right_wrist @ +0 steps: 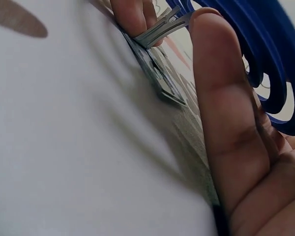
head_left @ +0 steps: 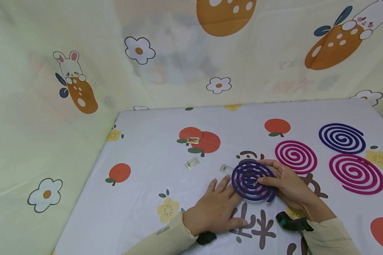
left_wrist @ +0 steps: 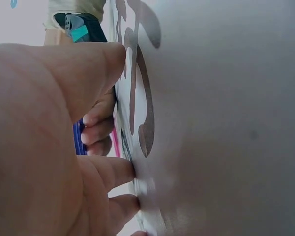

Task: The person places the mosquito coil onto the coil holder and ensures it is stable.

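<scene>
A dark blue mosquito coil (head_left: pixel 250 180) is pinched by my right hand (head_left: pixel 293 184), thumb on its upper face near the centre. My left hand (head_left: pixel 215 209) lies palm down at the coil's left, fingers spread, with some fingertips hidden below it. Under the coil, the right wrist view shows a metal coil stand (right_wrist: pixel 171 100) on the cloth. Its raised prong (right_wrist: pixel 160 32) reaches up toward the coil, and a left fingertip (right_wrist: pixel 130 17) presses close beside it. In the left wrist view, the left fingers (left_wrist: pixel 120 174) meet the tabletop, and the coil's edge (left_wrist: pixel 79 137) shows behind.
Two pink coils (head_left: pixel 295 156) (head_left: pixel 354 172) and another dark blue coil (head_left: pixel 341 138) lie flat on the right. Left of centre are two gold-coloured stands (head_left: pixel 192 140) (head_left: pixel 192 163). A pale metal stand (head_left: pixel 226 169) shows at the held coil's upper left. The cloth (head_left: pixel 140 205) is printed.
</scene>
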`<state>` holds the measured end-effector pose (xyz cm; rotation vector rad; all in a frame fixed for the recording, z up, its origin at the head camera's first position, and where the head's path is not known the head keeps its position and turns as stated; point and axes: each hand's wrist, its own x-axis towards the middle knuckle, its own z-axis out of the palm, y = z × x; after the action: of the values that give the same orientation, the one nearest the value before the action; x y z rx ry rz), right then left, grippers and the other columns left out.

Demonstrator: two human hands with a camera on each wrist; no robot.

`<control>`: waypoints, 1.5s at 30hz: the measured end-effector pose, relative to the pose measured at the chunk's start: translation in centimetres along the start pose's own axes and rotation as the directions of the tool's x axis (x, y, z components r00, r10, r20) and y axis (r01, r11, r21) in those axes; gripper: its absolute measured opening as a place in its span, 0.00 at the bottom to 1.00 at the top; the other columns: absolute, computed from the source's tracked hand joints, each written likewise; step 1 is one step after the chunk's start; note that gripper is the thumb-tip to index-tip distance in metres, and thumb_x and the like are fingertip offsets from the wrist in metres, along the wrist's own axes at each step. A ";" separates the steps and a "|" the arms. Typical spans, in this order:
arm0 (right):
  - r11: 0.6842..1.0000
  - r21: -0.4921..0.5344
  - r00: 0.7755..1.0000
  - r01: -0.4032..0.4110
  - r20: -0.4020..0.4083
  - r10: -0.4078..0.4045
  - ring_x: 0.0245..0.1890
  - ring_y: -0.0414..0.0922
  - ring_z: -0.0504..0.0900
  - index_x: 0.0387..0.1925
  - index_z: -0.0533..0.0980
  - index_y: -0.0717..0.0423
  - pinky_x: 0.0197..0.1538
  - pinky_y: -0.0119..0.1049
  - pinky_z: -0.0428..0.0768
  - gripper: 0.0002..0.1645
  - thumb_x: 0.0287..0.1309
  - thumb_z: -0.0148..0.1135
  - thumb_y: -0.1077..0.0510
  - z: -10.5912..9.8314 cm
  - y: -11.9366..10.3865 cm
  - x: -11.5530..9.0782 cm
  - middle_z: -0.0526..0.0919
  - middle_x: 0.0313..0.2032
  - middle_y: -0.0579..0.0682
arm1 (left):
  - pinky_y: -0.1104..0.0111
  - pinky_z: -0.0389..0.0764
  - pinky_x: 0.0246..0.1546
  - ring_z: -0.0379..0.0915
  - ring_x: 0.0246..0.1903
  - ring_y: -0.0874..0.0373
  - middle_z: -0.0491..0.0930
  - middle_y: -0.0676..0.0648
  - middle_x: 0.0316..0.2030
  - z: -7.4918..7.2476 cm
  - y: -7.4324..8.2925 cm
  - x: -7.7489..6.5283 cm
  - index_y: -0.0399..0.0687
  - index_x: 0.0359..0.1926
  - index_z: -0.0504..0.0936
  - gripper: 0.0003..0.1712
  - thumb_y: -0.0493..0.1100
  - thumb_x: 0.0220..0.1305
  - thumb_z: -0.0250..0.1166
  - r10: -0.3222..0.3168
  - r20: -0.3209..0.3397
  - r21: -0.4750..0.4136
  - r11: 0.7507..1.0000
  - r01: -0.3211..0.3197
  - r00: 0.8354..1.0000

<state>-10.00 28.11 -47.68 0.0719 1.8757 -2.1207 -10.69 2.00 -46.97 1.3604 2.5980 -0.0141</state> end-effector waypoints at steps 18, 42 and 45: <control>0.997 -0.063 0.999 -0.044 -0.011 0.043 0.50 0.44 0.88 0.79 0.55 0.61 0.55 0.36 0.84 0.44 0.70 0.65 0.62 0.2 -0.3 0.1 0.79 0.64 0.64 | 0.43 0.56 0.76 0.41 0.82 0.44 0.41 0.51 0.84 0.0 0.1 -0.1 0.61 0.85 0.40 0.54 0.78 0.71 0.49 -0.006 -0.022 -0.034 0.999 0.005 1.000; 0.999 -0.019 0.998 -0.026 -0.063 0.025 0.51 0.42 0.88 0.77 0.55 0.63 0.53 0.37 0.85 0.43 0.69 0.66 0.64 0.4 -0.1 0.3 0.85 0.58 0.54 | 0.43 0.53 0.77 0.36 0.82 0.44 0.36 0.50 0.84 0.1 0.1 0.0 0.69 0.84 0.34 0.53 0.80 0.70 0.45 -0.004 0.011 -0.021 1.000 0.004 1.000; 1.000 -0.010 0.998 -0.024 -0.060 0.023 0.49 0.43 0.89 0.77 0.55 0.64 0.52 0.37 0.86 0.43 0.69 0.66 0.65 0.4 -0.1 0.2 0.86 0.56 0.52 | 0.43 0.53 0.77 0.37 0.82 0.44 0.37 0.51 0.84 0.2 0.1 0.0 0.69 0.84 0.35 0.52 0.79 0.71 0.45 -0.001 0.010 -0.028 1.000 0.002 1.000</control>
<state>-10.20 27.72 -47.59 0.1560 1.9104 -2.1147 -10.60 2.01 -47.12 1.3455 2.5811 0.0150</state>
